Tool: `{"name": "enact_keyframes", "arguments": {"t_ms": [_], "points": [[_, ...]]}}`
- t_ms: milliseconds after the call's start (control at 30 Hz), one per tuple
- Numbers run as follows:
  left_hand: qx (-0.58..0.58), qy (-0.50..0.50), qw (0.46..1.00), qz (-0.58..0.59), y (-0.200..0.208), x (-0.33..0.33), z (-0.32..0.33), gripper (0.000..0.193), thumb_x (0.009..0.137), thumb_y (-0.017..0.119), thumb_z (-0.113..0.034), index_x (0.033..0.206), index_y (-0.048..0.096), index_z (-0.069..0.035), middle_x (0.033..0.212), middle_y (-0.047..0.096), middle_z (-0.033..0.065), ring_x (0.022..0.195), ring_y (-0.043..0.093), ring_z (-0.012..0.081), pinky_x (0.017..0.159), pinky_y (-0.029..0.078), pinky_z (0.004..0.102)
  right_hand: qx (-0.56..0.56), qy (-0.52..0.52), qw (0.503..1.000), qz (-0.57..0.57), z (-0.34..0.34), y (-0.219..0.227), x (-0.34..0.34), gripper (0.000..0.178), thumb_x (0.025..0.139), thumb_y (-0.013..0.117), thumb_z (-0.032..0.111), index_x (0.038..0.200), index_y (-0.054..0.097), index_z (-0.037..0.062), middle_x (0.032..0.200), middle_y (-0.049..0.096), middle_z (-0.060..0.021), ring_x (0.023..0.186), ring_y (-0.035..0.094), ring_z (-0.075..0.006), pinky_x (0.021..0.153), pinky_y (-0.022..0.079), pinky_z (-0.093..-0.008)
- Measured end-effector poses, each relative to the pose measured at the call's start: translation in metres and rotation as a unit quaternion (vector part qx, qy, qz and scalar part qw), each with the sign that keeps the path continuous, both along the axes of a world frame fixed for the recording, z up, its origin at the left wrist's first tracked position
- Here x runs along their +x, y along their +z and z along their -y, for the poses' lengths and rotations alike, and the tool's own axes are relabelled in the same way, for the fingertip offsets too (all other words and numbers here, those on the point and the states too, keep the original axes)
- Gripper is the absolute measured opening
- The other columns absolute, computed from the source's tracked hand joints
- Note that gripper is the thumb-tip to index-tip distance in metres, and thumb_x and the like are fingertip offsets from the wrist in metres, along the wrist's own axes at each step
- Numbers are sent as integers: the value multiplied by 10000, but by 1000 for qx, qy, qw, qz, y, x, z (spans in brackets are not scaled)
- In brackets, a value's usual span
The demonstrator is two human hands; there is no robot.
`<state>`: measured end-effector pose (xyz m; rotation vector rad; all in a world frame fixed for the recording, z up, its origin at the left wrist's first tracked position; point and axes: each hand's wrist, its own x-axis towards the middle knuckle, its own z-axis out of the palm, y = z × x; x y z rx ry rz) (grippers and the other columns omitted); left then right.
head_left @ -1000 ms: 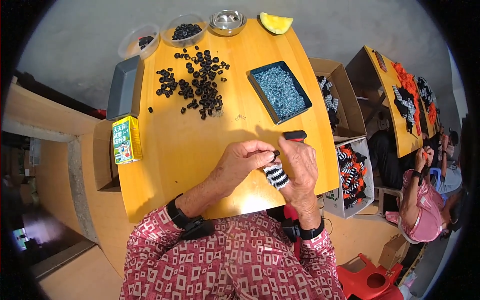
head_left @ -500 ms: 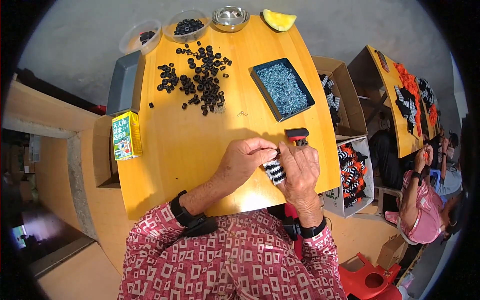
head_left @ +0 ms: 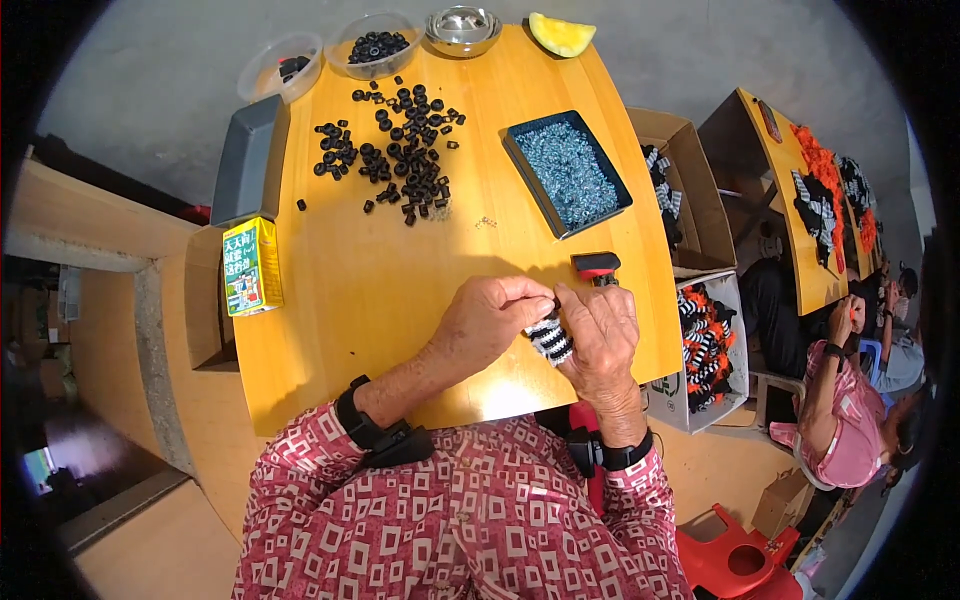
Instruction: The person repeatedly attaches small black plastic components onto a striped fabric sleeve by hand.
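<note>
Near the table's front right, my left hand (head_left: 492, 318) pinches the dark top end of a small black-and-white striped knitted piece (head_left: 548, 341) between thumb and index finger. My right hand (head_left: 602, 340) is closed around that piece's right side, its thumb and index finger meeting the left fingertips. What lies exactly between the fingertips is hidden. Just beyond the right hand sits a black and red device (head_left: 597, 266), partly covered by that hand. Farther off, loose small black plastic parts (head_left: 405, 160) are scattered over the wooden table (head_left: 350, 300). A dark tray of clear bluish beads (head_left: 566, 172) lies to their right.
Along the far edge are two clear tubs (head_left: 372, 68), metal bowls (head_left: 462, 40) and a yellow melon wedge (head_left: 561, 36). A grey tray (head_left: 248, 165) and yellow-green carton (head_left: 252, 268) line the left. Boxes of knitted pieces (head_left: 708, 340) stand right, near another person (head_left: 845, 410).
The striped piece has turned slightly in my fingers. Both hands keep almost the same place and grip, and the whole view has shifted a little.
</note>
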<state>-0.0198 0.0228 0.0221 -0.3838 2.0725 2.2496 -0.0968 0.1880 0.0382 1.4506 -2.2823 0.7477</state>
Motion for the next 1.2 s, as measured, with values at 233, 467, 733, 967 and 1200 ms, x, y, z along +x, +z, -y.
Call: {"name": "enact_keyframes", "arguments": {"t_ms": [233,467,733,967,1200], "points": [[18,-29,999,5,3,-1,7,291,939,644,-211,1075,697,40,910,706,57,840,619,86,753,503,272,-27,3,1000,-14,-1,-2,-5,435,633,680,22,1061,666,-50,857,612,-126,815,606,-293,789,465,-428],[49,-16,998,35,0,-1,5,277,927,656,-199,1064,705,37,884,695,36,827,602,79,737,488,264,-14,11,1000,-25,4,5,-6,406,628,685,19,1029,674,-47,834,605,-114,789,603,-280,776,464,-421],[93,11,995,43,1,0,1,242,937,638,-156,1054,701,47,933,687,6,881,593,68,806,479,245,4,5,1000,-27,6,4,-6,373,678,681,83,1030,658,-37,789,550,-104,760,568,-280,756,438,-416],[44,7,998,48,-2,-5,1,279,924,652,-190,1038,707,58,879,692,25,838,603,77,760,489,257,13,22,1000,-3,3,5,-14,367,651,725,88,997,650,-7,815,556,-99,793,571,-290,743,439,-420],[126,-16,990,67,8,-7,4,331,969,620,-273,1034,711,39,859,681,18,844,599,65,770,492,247,-49,5,999,-11,0,5,-16,288,637,752,89,902,663,20,742,532,-81,723,553,-283,708,438,-416]]}}
